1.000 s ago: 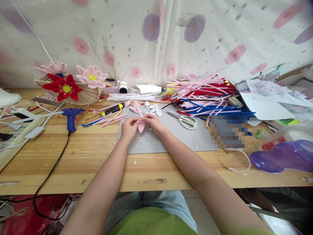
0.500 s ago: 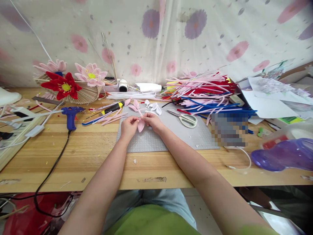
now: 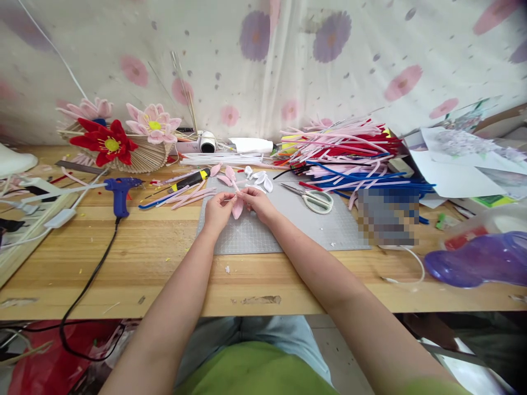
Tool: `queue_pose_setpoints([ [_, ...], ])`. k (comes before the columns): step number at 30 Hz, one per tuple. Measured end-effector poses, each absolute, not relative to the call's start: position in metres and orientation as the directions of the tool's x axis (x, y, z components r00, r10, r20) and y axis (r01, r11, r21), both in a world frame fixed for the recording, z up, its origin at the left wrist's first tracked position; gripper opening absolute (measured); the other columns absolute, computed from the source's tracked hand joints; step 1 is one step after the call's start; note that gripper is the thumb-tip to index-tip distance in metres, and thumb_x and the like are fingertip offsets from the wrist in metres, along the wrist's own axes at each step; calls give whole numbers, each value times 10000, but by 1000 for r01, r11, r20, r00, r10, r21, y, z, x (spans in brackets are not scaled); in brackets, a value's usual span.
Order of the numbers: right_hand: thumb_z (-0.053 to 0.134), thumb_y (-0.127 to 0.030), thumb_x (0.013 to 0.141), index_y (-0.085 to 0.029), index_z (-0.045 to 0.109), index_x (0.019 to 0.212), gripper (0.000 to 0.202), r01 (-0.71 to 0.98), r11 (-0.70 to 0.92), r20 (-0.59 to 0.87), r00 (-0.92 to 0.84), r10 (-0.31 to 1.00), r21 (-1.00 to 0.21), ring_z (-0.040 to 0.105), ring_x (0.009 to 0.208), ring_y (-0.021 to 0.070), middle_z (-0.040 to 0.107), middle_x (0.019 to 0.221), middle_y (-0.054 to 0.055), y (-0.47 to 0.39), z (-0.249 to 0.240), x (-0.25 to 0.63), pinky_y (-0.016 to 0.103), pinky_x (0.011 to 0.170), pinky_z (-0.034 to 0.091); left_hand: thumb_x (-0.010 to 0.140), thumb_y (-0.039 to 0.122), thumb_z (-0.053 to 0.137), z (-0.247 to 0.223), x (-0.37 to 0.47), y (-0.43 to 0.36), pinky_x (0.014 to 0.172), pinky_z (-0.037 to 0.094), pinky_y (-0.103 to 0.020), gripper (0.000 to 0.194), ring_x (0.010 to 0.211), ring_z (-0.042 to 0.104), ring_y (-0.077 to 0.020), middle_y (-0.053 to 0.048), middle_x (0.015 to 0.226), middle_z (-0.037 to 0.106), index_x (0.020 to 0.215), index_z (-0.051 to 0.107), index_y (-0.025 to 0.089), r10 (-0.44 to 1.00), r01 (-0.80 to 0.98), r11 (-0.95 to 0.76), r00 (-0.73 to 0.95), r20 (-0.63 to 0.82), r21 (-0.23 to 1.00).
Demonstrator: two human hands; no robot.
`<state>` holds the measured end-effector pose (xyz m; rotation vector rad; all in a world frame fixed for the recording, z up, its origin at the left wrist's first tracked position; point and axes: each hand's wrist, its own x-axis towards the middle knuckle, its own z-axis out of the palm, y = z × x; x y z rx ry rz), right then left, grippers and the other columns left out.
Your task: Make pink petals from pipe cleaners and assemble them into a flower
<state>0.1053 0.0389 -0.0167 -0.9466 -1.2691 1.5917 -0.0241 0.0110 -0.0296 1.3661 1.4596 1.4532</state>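
1. I have a pink petal piece (image 3: pixel 237 209) between both hands, over the left half of the grey cutting mat (image 3: pixel 304 236), which lies well back from the front edge of the surface (image 3: pixel 164 274).
2. My left fingers (image 3: pixel 228 198) are drawn together at the tips, pinching the piece from its left side.
3. My right fingers (image 3: pixel 250 197) are closed on it from the right, thumb and forefinger nearly meeting my left tips.
4. The broad part points down toward the front edge. Some pink shows above my fingertips too; whether it is the same piece, I cannot tell.
5. I judge the step in hand to be fine twisting or shaping where the tips meet, though my fingers hide the detail.
6. To my mind, the next move calls for a steady left pinch and a small, light turn from the right, without crushing the soft pile.
7. Loose pink petals (image 3: pixel 224 180) lie by the mat's back left corner, white petals (image 3: pixel 268 183) just right of them, and the scissors (image 3: pixel 318 201) farther right.
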Motion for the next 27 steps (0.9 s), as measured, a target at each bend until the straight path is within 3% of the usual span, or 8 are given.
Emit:
queue_pose_setpoints([
  [4, 634, -532, 584, -171, 508, 613, 383, -168, -115, -56, -324, 945, -979, 360, 499, 60, 437, 558, -40, 39, -17, 106, 202, 420, 251, 613, 294, 671, -30, -25, 12, 684, 466, -271, 188, 680, 603, -147, -37, 736, 665, 733, 650, 151, 954, 135, -154, -238, 183, 979],
  [9, 671, -483, 556, -171, 505, 601, 356, -117, -84, -38, -346, 937, -990, 343, 477, 53, 440, 550, -47, 40, -19, 106, 207, 422, 253, 562, 303, 706, -27, -25, 10, 650, 454, -262, 206, 625, 575, -128, -6, 656, 631, 675, 619, 155, 970, 29, -86, -227, 90, 996],
  [17, 659, -477, 601, -178, 475, 583, 352, -18, -14, -6, -373, 928, -1000, 331, 428, 49, 420, 506, -55, 40, -21, 103, 209, 408, 264, 514, 281, 718, -24, -26, 9, 586, 435, -242, 206, 582, 546, -113, 12, 610, 599, 615, 587, 158, 972, 3, -22, -235, 22, 1000],
  [20, 584, -528, 669, -180, 491, 642, 361, -13, -22, -16, -345, 938, -1000, 379, 470, 63, 460, 582, -30, 42, -23, 103, 202, 403, 298, 507, 266, 717, -18, -31, 8, 598, 444, -244, 219, 596, 555, -112, 18, 631, 598, 637, 575, 162, 982, -35, 13, -190, -19, 999],
  [24, 577, -490, 694, -212, 536, 869, 330, 18, 95, 88, -235, 968, -995, 478, 646, 99, 527, 868, 22, 46, -22, 110, 185, 420, 338, 508, 259, 719, -7, -39, 2, 524, 459, -262, 255, 548, 565, -131, 16, 609, 585, 668, 546, 160, 982, -82, 187, 42, -184, 979],
  [27, 562, -432, 723, -198, 581, 902, 295, 98, 256, 193, -423, 885, -962, 480, 737, 119, 544, 919, 35, 49, -21, 118, 204, 502, 382, 513, 233, 726, -2, -43, -2, 491, 474, -253, 275, 535, 561, -118, 16, 629, 589, 710, 552, 152, 974, -133, 224, 62, -217, 965],
])
